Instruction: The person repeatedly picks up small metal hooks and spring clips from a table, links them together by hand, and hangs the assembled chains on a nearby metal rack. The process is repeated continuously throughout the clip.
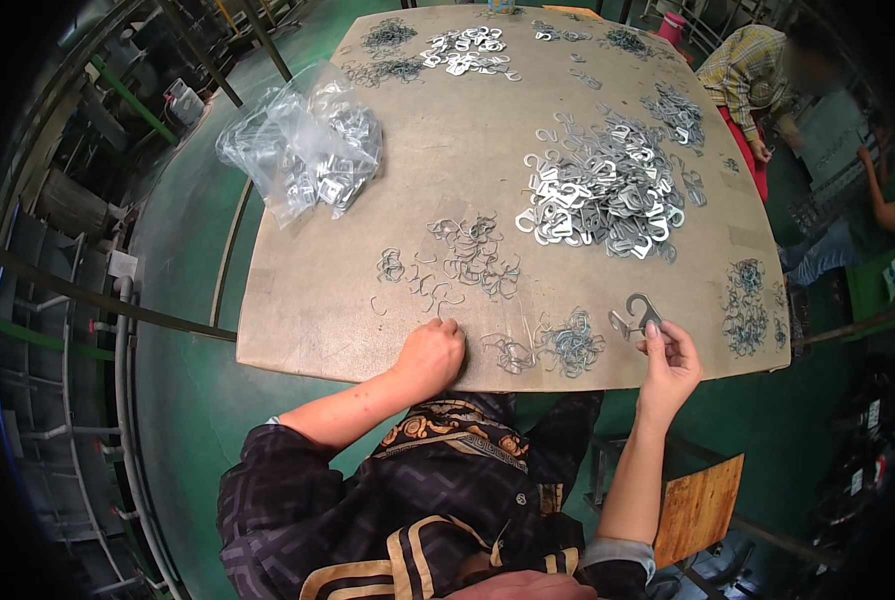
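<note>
Between the thumb and fingers of my right hand [674, 365] is a flat grey metal hook [647, 304], held up over the table's near right side. A squarish metal piece beside it looks joined to it, though I cannot tell for sure. My left hand [434, 354] rests near the table's front edge with its fingers curled down, hiding whatever they hold. Just beyond it lie scattered bent wire rings [480, 255]. Two more clumps of wire rings, a sparse one [511, 352] and a denser one [573, 343], lie between my hands.
A large heap of metal hooks [608, 185] covers the table [318, 290] right of centre. Clear plastic bags [313, 145] of metal parts sit at the left edge. More wire rings [746, 310] lie far right. Other people work beyond the right edge, one in a checked shirt [746, 70].
</note>
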A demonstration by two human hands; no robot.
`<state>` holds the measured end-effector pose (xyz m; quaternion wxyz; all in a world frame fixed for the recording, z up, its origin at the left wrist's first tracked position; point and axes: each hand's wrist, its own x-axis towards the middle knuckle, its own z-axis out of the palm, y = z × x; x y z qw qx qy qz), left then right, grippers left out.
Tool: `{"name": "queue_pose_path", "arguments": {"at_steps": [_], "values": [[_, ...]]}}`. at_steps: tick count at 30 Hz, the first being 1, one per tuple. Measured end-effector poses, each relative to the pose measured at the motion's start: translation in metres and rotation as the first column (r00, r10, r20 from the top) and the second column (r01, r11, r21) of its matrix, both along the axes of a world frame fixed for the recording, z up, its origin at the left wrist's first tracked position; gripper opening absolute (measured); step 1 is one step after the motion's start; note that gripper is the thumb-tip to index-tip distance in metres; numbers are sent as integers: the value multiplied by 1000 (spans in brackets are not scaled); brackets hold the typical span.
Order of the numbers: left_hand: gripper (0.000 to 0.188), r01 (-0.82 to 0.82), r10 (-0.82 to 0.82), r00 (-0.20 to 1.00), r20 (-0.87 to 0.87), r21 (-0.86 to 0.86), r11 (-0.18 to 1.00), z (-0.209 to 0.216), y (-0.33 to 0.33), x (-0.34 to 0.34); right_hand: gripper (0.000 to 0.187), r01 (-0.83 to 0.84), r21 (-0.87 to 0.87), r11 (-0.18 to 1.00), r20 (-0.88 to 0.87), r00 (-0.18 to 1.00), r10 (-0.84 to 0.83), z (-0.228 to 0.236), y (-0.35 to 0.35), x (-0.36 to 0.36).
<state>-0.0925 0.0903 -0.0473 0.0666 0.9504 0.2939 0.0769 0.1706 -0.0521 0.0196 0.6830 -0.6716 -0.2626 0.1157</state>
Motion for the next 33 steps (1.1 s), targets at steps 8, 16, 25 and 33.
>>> {"name": "queue_pose_path", "arguments": {"at_steps": [8,16,25,33], "values": [[11,85,-60,975,-212,111,990,3,-12,27,15,-79,11,997,17,997,79,-3,14,-14],[7,63,-25,990,138,-278,958,35,29,33,13,-169,-23,985,49,984,170,-4,23,-27],[9,434,33,595,803,-356,827,95,13,78,12,-195,-71,978,270,940,207,15,37,-50],[8,443,106,562,820,-407,799,79,7,95,12,-204,-121,971,358,904,234,12,35,-50]]}}
